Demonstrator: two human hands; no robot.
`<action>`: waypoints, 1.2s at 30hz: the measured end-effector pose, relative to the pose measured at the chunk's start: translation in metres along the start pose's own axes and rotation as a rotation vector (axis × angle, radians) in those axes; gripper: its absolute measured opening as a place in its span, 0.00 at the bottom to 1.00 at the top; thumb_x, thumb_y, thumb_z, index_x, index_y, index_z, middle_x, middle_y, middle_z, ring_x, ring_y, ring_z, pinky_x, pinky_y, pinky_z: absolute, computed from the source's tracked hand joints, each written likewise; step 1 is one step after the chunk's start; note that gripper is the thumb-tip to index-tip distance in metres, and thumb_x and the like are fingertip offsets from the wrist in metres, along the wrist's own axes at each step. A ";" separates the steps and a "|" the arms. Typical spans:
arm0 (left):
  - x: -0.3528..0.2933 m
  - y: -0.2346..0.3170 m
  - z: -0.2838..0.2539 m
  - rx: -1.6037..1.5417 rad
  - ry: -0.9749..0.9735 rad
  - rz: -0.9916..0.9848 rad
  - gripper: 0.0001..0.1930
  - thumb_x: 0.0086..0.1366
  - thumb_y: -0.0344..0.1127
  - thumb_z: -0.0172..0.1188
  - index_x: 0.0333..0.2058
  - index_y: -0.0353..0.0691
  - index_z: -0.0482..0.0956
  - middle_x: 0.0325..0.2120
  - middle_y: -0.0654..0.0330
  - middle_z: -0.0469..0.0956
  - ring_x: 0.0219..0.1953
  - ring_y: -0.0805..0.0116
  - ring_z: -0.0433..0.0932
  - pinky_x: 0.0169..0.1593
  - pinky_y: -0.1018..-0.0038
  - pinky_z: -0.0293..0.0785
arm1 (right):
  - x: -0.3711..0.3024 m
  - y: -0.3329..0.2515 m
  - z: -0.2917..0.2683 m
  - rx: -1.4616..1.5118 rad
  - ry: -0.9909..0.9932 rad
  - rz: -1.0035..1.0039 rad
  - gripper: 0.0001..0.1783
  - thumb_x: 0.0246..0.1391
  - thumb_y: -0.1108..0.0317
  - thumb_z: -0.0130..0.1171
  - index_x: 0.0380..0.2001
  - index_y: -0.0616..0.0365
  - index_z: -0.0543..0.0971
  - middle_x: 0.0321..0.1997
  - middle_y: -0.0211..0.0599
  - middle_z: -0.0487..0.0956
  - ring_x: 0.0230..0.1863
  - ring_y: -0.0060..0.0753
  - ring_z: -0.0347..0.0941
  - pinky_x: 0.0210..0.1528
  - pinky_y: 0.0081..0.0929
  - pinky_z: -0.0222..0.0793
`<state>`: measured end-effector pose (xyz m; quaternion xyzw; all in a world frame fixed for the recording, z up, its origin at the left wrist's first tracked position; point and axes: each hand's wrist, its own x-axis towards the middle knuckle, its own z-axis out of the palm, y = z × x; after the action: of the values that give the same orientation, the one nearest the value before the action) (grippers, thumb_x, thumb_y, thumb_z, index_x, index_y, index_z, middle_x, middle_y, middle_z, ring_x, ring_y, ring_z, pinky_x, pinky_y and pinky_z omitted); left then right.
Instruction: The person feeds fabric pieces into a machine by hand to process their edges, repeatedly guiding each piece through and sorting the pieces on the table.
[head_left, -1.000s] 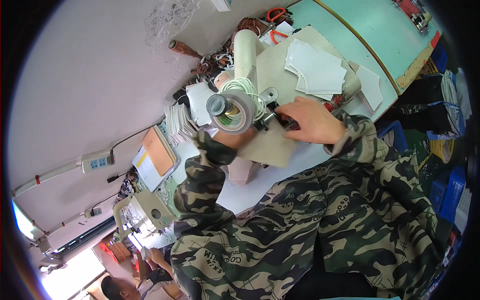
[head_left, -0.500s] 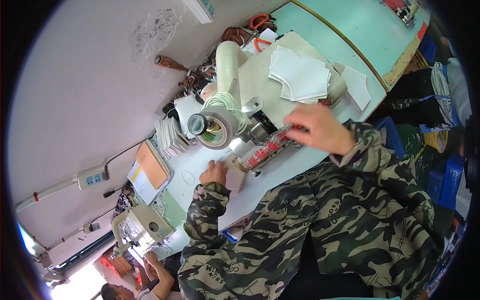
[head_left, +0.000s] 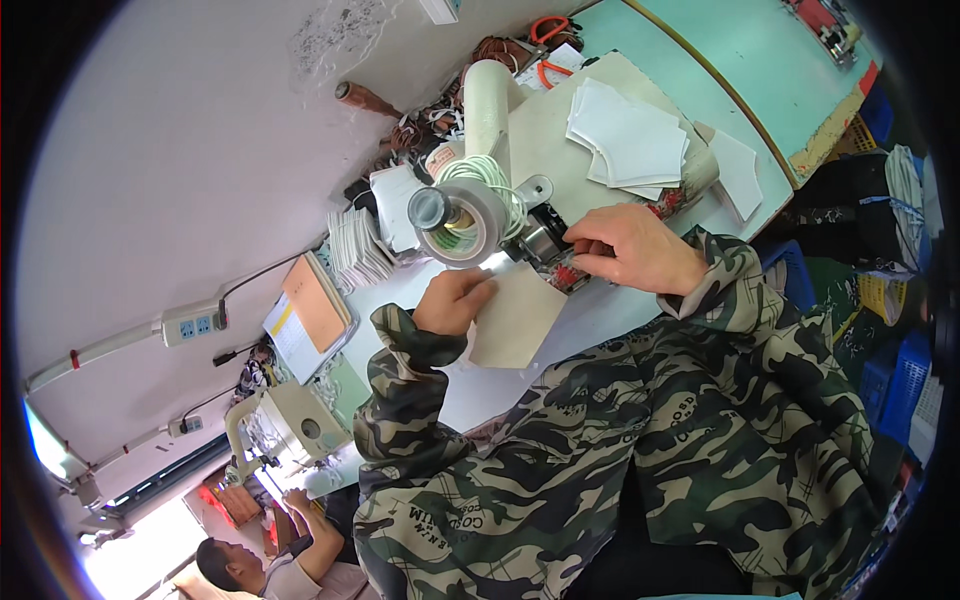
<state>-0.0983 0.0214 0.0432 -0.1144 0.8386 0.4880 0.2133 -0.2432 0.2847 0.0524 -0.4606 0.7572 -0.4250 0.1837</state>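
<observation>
My left hand (head_left: pixel 455 300) pinches a beige, flat piece (head_left: pixel 518 318) with straight edges between thumb and fingers. The piece lies partly over the front of a cream sewing machine (head_left: pixel 490 110), below its lit needle end. Curled at the machine's metal head (head_left: pixel 545 238), my right hand (head_left: pixel 635 248) has its fingertips against or close to the parts there; what they grip, if anything, is hidden. Red patterned covering (head_left: pixel 570 278) shows on the machine just below that hand. A grey ring-shaped roll (head_left: pixel 485 240) and pale green cord (head_left: pixel 485 172) sit next to the head.
White cut pieces (head_left: pixel 630 135) lie stacked on the machine bed, with another white stack (head_left: pixel 735 175) beside it. Left are a bundle of white pieces (head_left: pixel 358 245) and notebooks (head_left: pixel 312 305). Orange-handled scissors (head_left: pixel 550 72) lie behind. Another person (head_left: pixel 300 550) works at a second machine (head_left: pixel 285 425).
My left hand has lifted the beige piece and brought it up and right to the machine head. My right hand has come in from a blurred motion to rest at the metal head.
</observation>
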 end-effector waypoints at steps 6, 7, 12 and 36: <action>0.027 0.011 0.017 0.180 0.108 0.162 0.15 0.66 0.37 0.52 0.27 0.30 0.78 0.14 0.60 0.73 0.17 0.69 0.73 0.24 0.70 0.68 | 0.030 0.009 0.008 -0.411 0.020 -0.255 0.21 0.42 0.59 0.64 0.41 0.57 0.78 0.29 0.34 0.73 0.36 0.41 0.70 0.41 0.38 0.65; 0.027 0.011 0.018 0.260 0.139 0.152 0.16 0.66 0.37 0.52 0.25 0.31 0.78 0.13 0.60 0.73 0.17 0.68 0.74 0.25 0.69 0.69 | 0.033 0.008 0.009 -0.476 -0.080 -0.208 0.22 0.41 0.59 0.65 0.40 0.57 0.78 0.28 0.34 0.74 0.35 0.42 0.71 0.40 0.39 0.65; -0.010 0.034 0.021 -0.197 -0.071 0.016 0.14 0.69 0.37 0.49 0.40 0.33 0.77 0.25 0.55 0.76 0.24 0.63 0.78 0.28 0.71 0.75 | 0.012 -0.008 -0.009 0.239 -0.124 0.143 0.12 0.44 0.65 0.62 0.31 0.62 0.80 0.27 0.44 0.80 0.30 0.41 0.79 0.34 0.34 0.72; 0.013 -0.037 0.005 0.197 0.478 0.088 0.13 0.63 0.43 0.54 0.31 0.43 0.83 0.17 0.57 0.78 0.20 0.64 0.77 0.26 0.67 0.69 | 0.027 -0.003 -0.038 -0.143 0.403 -0.191 0.13 0.41 0.68 0.63 0.35 0.56 0.80 0.33 0.40 0.78 0.37 0.48 0.74 0.41 0.39 0.71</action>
<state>-0.0936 0.0070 0.0065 -0.1686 0.9128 0.3720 -0.0020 -0.2810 0.2792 0.0798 -0.4480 0.7596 -0.4693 -0.0453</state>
